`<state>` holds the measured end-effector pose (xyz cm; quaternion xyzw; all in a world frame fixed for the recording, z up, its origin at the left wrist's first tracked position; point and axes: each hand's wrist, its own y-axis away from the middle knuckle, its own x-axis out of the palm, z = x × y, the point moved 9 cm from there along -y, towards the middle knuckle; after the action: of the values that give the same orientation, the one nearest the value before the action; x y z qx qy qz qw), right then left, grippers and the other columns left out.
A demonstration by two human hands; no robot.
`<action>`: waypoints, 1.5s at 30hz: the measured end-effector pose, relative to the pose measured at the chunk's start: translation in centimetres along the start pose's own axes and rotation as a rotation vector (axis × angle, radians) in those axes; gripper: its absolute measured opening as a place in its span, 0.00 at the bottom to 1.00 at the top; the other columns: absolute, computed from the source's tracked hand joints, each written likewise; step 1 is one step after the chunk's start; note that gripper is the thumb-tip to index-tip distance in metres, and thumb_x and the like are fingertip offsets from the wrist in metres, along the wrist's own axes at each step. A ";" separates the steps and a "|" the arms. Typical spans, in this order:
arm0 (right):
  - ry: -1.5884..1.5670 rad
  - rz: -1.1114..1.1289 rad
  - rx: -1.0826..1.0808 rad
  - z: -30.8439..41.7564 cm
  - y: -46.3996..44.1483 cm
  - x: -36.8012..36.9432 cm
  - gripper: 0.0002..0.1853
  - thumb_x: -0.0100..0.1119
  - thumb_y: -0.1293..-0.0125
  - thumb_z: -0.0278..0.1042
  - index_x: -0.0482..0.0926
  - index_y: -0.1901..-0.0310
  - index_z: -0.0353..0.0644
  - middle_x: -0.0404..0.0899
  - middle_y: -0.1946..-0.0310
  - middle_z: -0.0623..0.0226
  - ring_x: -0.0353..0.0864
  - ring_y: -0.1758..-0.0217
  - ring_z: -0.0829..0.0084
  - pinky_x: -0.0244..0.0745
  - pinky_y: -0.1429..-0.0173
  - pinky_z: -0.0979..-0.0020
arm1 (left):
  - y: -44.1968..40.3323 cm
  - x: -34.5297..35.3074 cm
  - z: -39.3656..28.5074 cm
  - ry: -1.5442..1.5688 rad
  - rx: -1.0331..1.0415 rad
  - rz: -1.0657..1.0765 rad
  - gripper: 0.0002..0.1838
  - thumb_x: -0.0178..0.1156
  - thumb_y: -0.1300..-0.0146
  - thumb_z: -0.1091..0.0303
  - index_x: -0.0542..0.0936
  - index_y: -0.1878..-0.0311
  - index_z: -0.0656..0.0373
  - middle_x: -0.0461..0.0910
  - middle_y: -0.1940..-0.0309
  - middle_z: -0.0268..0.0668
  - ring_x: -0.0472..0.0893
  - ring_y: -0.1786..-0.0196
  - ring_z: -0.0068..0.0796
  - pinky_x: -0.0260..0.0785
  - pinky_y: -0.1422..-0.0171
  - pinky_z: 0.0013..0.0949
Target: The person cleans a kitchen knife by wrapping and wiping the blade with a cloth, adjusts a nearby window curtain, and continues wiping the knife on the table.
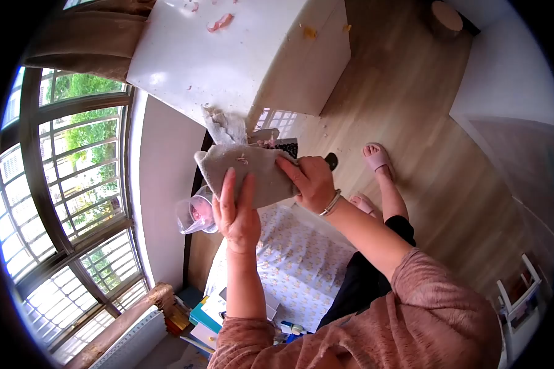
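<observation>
A grey cloth [258,175] is stretched between my two hands, with small pink scraps on it. My left hand [237,221] supports its lower left side, fingers extended across the front. At its right edge my right hand [314,181] grips it, thumb in front and fingers curled behind. Just beyond the cloth shows a black, dotted or bristly piece [286,149] with pink bits beside it. A dark rounded end [332,161] sticks out past my right hand; whether these belong together is hidden. A whitish crumpled cloth [224,126] hangs above, by the table corner.
A white glossy table [209,55] stands ahead with pink and orange scraps on it. Below my left hand is a clear plastic-lined container [197,212] with something pink inside. A flower-patterned cover [295,252] lies near my legs. Windows [80,166] line the left.
</observation>
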<state>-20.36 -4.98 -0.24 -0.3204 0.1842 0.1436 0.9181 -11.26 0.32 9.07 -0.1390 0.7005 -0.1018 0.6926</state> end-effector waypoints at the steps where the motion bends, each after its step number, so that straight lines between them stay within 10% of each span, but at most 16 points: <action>1: -0.056 -0.065 0.023 -0.1 0.3 0.4 0.30 0.57 0.59 0.27 0.71 0.47 0.48 0.64 0.78 0.69 0.67 0.75 0.68 0.62 0.70 0.67 | -0.3 -0.6 -0.1 -0.029 0.013 -0.030 0.25 0.46 0.63 0.85 0.80 0.58 0.59 0.71 0.48 0.42 0.73 0.53 0.41 0.64 0.47 0.38; 15: 0.080 0.165 -0.132 3.7 2.2 -1.4 0.26 0.53 0.49 0.32 0.72 0.45 0.62 0.62 0.79 0.76 0.67 0.76 0.75 0.62 0.66 0.71 | 5.0 -3.7 1.3 0.079 -0.163 0.144 0.24 0.52 0.58 0.85 0.78 0.53 0.59 0.69 0.53 0.34 0.72 0.51 0.38 0.65 0.45 0.40; 20: 0.004 0.037 -0.021 1.6 1.2 -0.6 0.27 0.55 0.53 0.28 0.72 0.46 0.54 0.63 0.79 0.73 0.68 0.73 0.72 0.61 0.65 0.69 | -0.5 -3.2 -1.7 -0.560 0.072 0.067 0.20 0.53 0.48 0.75 0.76 0.50 0.53 0.70 0.45 0.29 0.65 0.41 0.40 0.50 0.34 0.43; 45: -0.362 -0.259 0.190 -1.2 -1.7 6.4 0.35 0.56 0.56 0.22 0.59 0.42 0.34 0.69 0.76 0.59 0.69 0.74 0.57 0.62 0.69 0.61 | -5.2 -0.6 -2.4 -0.324 0.422 0.063 0.16 0.54 0.52 0.75 0.79 0.57 0.58 0.76 0.52 0.29 0.67 0.42 0.26 0.63 0.42 0.34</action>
<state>-14.26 -6.13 -2.98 -0.2223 -0.0135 0.0618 0.9729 -13.42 -4.51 11.41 0.0157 0.5476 -0.2004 0.8122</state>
